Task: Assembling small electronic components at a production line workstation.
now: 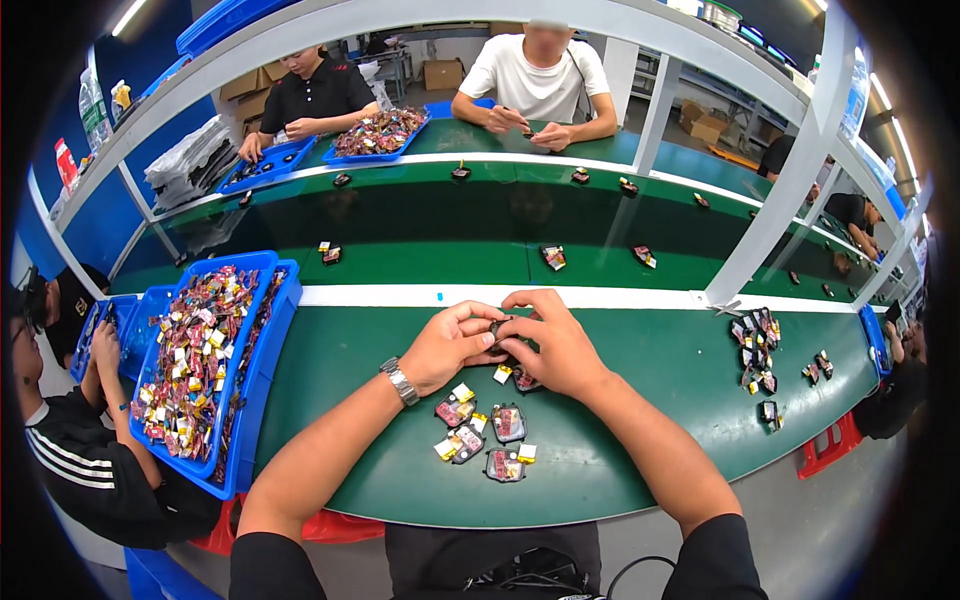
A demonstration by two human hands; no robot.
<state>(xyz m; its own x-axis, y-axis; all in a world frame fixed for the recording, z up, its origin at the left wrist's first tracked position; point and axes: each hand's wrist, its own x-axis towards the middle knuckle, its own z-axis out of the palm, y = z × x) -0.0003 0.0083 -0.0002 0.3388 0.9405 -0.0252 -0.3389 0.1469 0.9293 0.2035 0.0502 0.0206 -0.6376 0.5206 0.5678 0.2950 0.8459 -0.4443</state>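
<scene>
Above the green table, my left hand [440, 348] and my right hand [562, 350] meet, with thumbs and fingertips closed on a small dark casing [499, 328]. Fingers cover most of this piece, so its details are hidden. Just beneath my hands, partly covered, lies a black casing [525, 379]. Nearer to me sit several open black casings [508, 423] holding reddish circuit boards. White-and-yellow pouch parts [459, 393] are attached to or lying against some of them. A metal watch circles my left wrist.
Stacked blue trays [283, 345] heaped with reddish and yellow-white parts stand at left. More casings [756, 350] cluster at right. Beyond a white rail [620, 297], a green conveyor belt [430, 262] bears spaced casings. White frame posts [790, 170] rise there; people work opposite and alongside.
</scene>
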